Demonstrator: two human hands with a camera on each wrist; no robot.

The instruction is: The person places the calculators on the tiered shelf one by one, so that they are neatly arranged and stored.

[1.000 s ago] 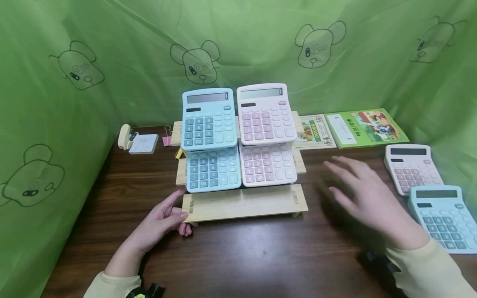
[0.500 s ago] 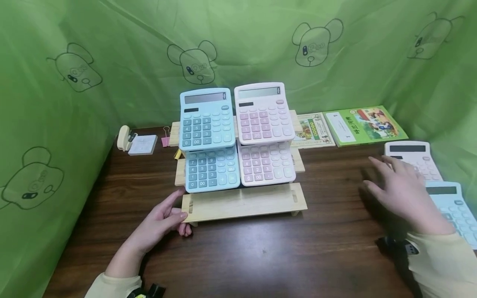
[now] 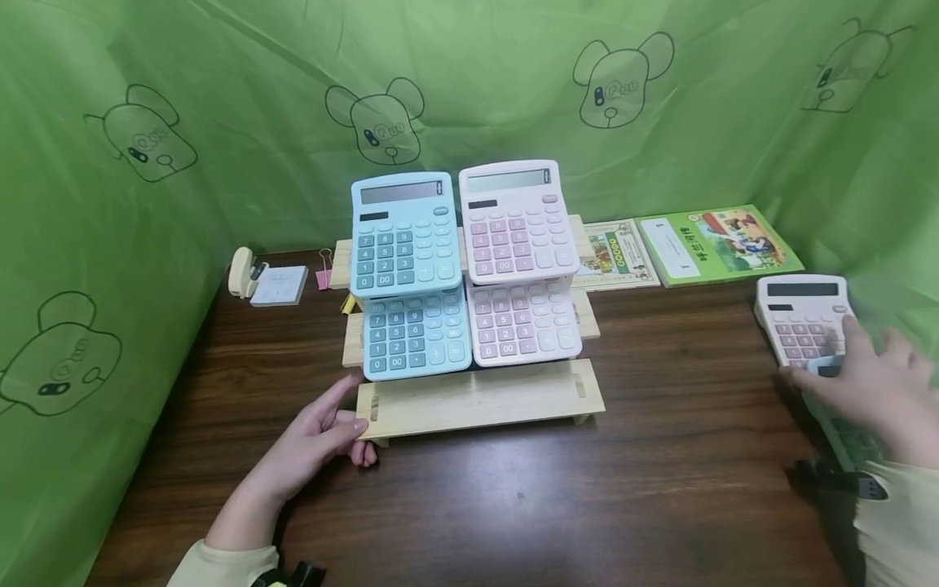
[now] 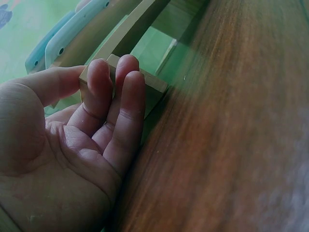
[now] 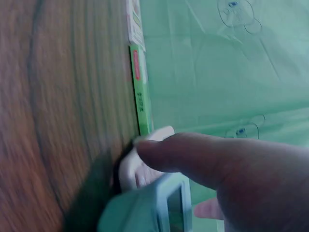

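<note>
My left hand (image 3: pixel 319 432) holds the left end of the lowest step of a tiered wooden rack (image 3: pixel 484 399), thumb on top and fingers curled beneath; the left wrist view shows the fingers by the rack's leg (image 4: pixel 154 83). At the far right, my right hand (image 3: pixel 876 387) reaches over a blue calculator (image 3: pixel 851 444), fingers spread and thumb near its upper left corner. Behind it lies a loose pink calculator (image 3: pixel 803 326). On the upper steps, a blue calculator (image 3: pixel 405 244) and a pink calculator (image 3: pixel 519 228) stand above a lower blue calculator (image 3: pixel 416 342) and lower pink calculator (image 3: pixel 524 326).
Back left of the dark wood table (image 3: pixel 528 505) are a cream stapler (image 3: pixel 240 273), a white notepad (image 3: pixel 279 285) and a pink binder clip (image 3: pixel 324 279). A green book (image 3: pixel 722 244) and a booklet (image 3: pixel 619 257) lie behind the rack's right side. Green cloth (image 3: pixel 499 81) encloses the table.
My right hand has moved rightward from beside the rack to over the loose blue calculator. My left hand stays on the rack's lowest step.
</note>
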